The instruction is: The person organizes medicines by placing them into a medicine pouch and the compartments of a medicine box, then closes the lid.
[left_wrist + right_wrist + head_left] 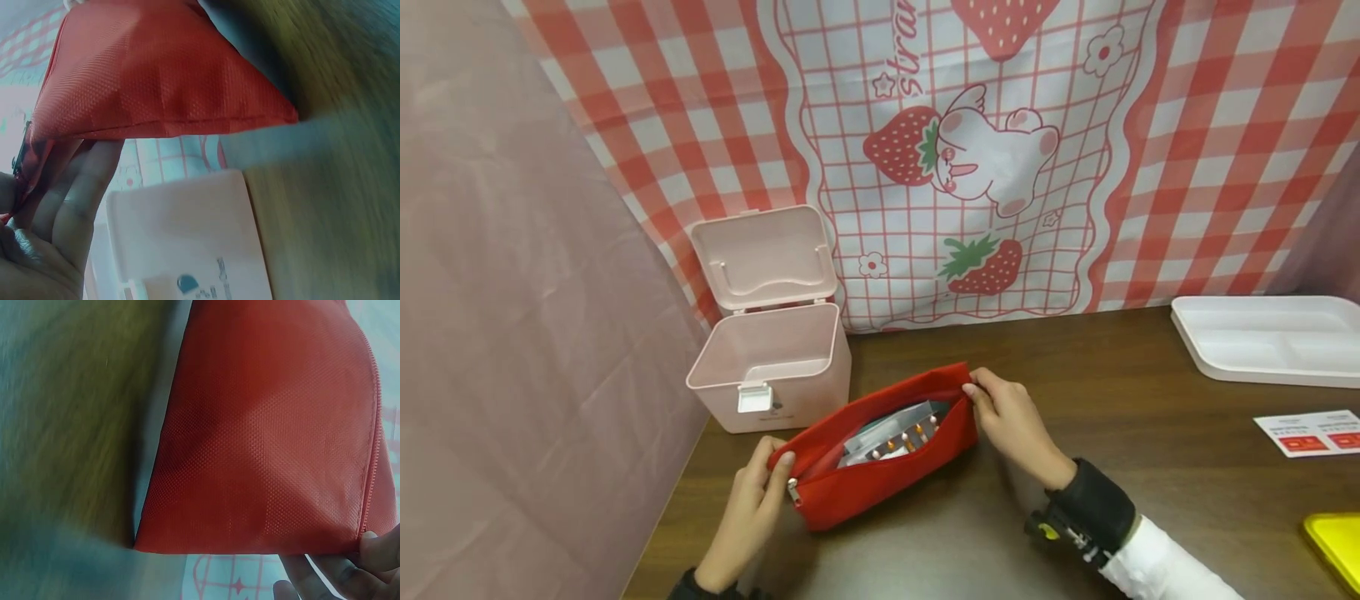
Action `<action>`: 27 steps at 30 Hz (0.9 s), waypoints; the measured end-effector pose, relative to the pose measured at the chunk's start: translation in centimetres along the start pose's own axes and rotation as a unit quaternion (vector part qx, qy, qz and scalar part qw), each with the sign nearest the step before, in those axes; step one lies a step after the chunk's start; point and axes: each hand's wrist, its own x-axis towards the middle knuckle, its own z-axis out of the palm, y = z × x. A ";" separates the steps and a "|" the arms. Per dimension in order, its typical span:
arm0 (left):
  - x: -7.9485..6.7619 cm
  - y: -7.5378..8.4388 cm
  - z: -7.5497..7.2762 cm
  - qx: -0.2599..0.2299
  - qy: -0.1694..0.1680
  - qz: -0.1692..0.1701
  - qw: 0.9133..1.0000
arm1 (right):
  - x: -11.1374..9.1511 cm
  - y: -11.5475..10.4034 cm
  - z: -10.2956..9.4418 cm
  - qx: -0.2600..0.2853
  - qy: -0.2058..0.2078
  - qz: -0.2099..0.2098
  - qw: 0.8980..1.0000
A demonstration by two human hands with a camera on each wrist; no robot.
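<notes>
The checked cloth (1000,167) hangs behind, and the brown table (1075,350) spreads below it. On the table I see the pink box (808,404) to the left, its lid tipped up and back. The white divided tray (1195,350) sits well apart at the right.

Between them, nearer the box, is the red pouch (880,487), slanted across the front with its mouth gaping upward. I cannot tell whether its bottom rests fully on the table.

I have both hands on it. The left hand (747,496) pinches the near-left end of the mouth, thumb over the edge and fingers behind; the right hand (1018,425) pinches the opposite end the same way. Neither set of fingers is spread wide.

Inside lie some pill packs (906,437), capsules showing. The small zip pull (793,489) hangs just beside the left thumb.

I judge the step in hand as holding the pouch open at its ends. To me, the next move calls for freeing one hand, to reach the packs or the zip pull, while the other steadies the mouth; a careless release could let it sag shut.
</notes>
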 end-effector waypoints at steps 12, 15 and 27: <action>2.0 1.7 2.2 -0.024 -0.037 0.002 0.999 | 1.3 1.8 -1.3 -0.049 0.029 0.039 0.998; 2.4 2.0 2.6 -0.033 -0.050 -0.002 0.998 | 1.7 2.3 -1.6 -0.057 0.033 0.042 0.997; 2.3 -0.8 4.6 -0.061 -0.063 -0.030 0.996 | 1.7 2.7 -2.1 -0.051 0.037 0.031 0.998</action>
